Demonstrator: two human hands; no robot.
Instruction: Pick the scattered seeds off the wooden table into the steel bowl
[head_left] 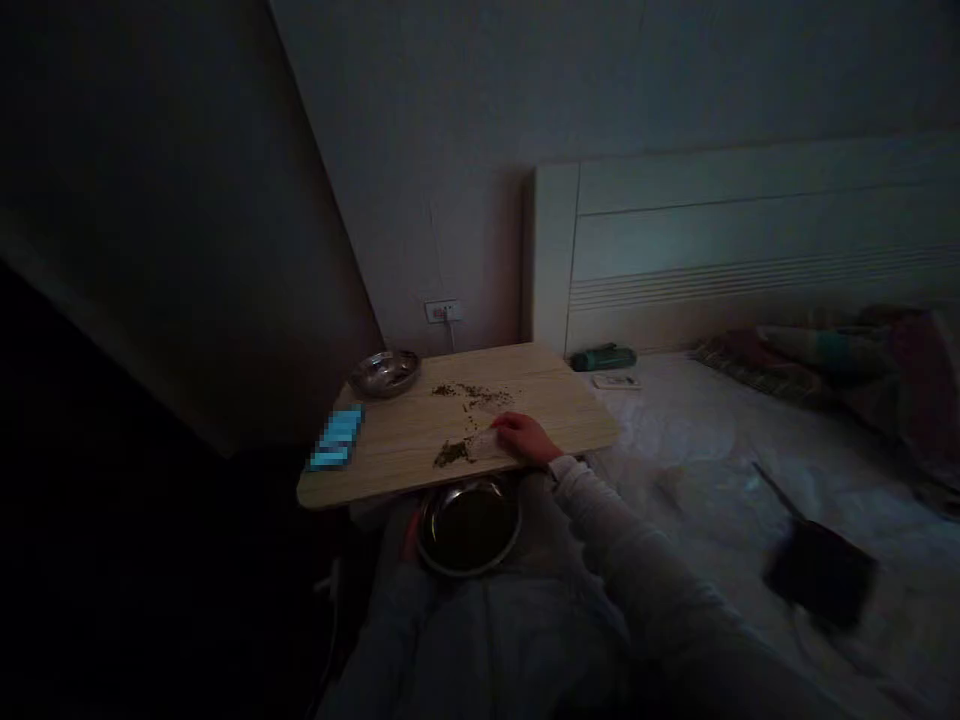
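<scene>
My right hand [526, 437] rests on a light wooden tabletop [390, 445], fingers curled on a small pale card or paper [484, 443] that touches a pile of dark green crumbs [451, 454]. More crumbs [471, 393] are scattered farther back on the board. A round metal plate [469, 525] sits in my lap below the table's near edge. My left hand is out of view.
A metal bowl [385, 372] stands at the table's far left corner, and a blurred blue object [337, 439] lies at its left edge. To the right is a bed [712, 450] with a green item [604, 357], a remote [616, 381], a dark object [821, 572] and rumpled blankets [832, 365].
</scene>
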